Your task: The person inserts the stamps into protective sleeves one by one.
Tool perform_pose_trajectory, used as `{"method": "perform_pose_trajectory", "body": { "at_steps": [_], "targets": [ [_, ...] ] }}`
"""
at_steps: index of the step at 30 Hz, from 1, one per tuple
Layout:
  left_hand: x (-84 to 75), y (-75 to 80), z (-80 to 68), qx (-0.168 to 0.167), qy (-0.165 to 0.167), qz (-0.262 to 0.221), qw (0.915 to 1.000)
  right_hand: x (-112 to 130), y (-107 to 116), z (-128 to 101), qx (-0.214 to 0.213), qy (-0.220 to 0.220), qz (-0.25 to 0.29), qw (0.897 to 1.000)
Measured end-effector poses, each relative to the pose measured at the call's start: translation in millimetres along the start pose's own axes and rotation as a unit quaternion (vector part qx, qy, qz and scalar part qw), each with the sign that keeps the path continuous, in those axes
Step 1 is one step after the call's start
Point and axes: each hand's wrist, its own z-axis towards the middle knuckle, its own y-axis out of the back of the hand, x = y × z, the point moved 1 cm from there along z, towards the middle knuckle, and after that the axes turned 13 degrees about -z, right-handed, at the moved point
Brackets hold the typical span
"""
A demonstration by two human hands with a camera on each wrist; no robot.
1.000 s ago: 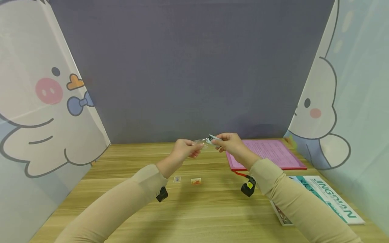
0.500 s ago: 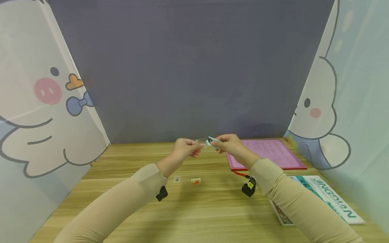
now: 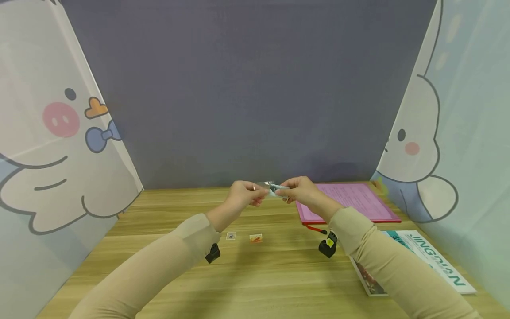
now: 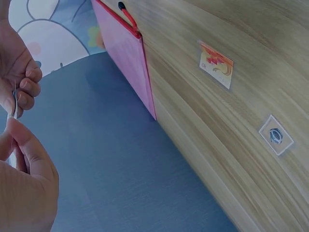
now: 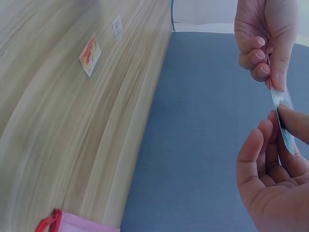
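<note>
Over the far part of the table, both hands meet at a small clear plastic sleeve (image 3: 263, 183) and a pale blue stamp (image 3: 273, 188) with a dark picture. My left hand (image 3: 244, 195) pinches the sleeve between thumb and fingers. My right hand (image 3: 301, 192) pinches the stamp, whose left end overlaps the sleeve; whether it lies inside cannot be told. In the right wrist view the stamp (image 5: 288, 140) is seen nearly edge-on. Below the hands lie an orange-and-white stamp (image 3: 256, 238) and a smaller pale stamp (image 3: 231, 236) with a dark round picture.
A pink zip pouch (image 3: 354, 201) with red edging and a red pull tab lies at the back right. Nearer on the right is a white and teal booklet (image 3: 434, 257), partly under the right sleeve. A dark panel (image 3: 255, 93) stands behind the wooden table (image 3: 171, 274).
The stamp has moved left, from beside the sleeve to overlapping it, and the hands have drawn closer together. The two stamps on the table have stayed put.
</note>
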Motion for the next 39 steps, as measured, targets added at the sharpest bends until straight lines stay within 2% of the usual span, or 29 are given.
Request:
{"method": "perform_pose_trajectory", "body": {
  "at_steps": [13,24,29,39],
  "targets": [
    [-0.7,1.5,-0.8,0.015,0.006,0.034,0.9993,-1.4,2.0,3.5,0.013,0.022,-0.004,1.0],
    [-0.3,1.7,-0.1,0.017,-0.003,0.044,0.9989,-1.1,4.3,3.2,-0.003,0.031,0.005,1.0],
    [-1.1,3.9,0.1,0.008,-0.024,0.029,0.9993,-5.7,8.7,3.1,-0.008,0.036,0.033,0.999],
    [-2.4,6.7,-1.2,0.009,-0.019,0.017,0.9996,-2.7,8.3,1.4,-0.007,0.034,0.053,0.998]
  ]
}}
